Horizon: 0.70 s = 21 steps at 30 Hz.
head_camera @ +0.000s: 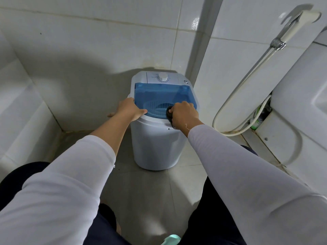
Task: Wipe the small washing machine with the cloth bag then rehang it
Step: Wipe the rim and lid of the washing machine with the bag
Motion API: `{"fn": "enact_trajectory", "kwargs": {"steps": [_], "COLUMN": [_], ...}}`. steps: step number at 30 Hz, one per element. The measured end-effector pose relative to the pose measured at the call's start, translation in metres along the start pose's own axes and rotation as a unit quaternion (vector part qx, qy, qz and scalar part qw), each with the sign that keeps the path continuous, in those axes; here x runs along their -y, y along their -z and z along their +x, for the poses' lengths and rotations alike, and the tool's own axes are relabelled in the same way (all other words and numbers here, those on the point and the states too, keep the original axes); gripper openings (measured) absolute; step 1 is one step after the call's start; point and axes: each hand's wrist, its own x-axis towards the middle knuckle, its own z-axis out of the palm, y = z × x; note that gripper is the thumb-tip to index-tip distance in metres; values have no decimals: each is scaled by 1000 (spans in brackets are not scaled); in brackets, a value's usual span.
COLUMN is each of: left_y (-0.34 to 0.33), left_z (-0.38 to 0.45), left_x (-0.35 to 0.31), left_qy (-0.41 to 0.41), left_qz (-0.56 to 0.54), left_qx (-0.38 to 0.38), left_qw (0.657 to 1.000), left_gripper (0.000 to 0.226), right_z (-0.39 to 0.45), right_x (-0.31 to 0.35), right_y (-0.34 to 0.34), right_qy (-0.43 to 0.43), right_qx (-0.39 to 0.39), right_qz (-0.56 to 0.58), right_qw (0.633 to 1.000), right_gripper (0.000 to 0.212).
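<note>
A small white washing machine (pixel 155 147) with a translucent blue lid (pixel 162 94) and a white dial (pixel 163 77) stands on the floor in the tiled corner. My left hand (pixel 128 109) rests flat on the lid's front left corner and the machine's rim, holding nothing. My right hand (pixel 184 114) is closed around a bunched dark cloth bag (pixel 169 114) and presses it on the lid's front right edge. Most of the bag is hidden inside my fist.
A toilet (pixel 300 110) stands at the right, with a spray hose (pixel 247 96) looping down the white wall beside it. White tiled walls close in the back and left. My dark-trousered legs frame the grey floor (pixel 150 191) in front of the machine.
</note>
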Motion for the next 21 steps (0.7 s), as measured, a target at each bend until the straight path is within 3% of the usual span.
{"fn": "enact_trajectory", "kwargs": {"steps": [10, 21], "left_y": [2, 5], "left_z": [-11, -23], "left_x": [-8, -17], "left_qy": [-15, 1], "left_qz": [6, 29], "left_qx": [-5, -4], "left_qw": [1000, 1000], "left_gripper": [43, 53], "right_z": [4, 20], "right_x": [-37, -71], "right_y": [3, 5], "right_qy": [-45, -57], "right_qx": [1, 5], "right_qz": [15, -8], "right_qw": [999, 998], "right_gripper": [32, 44]}}
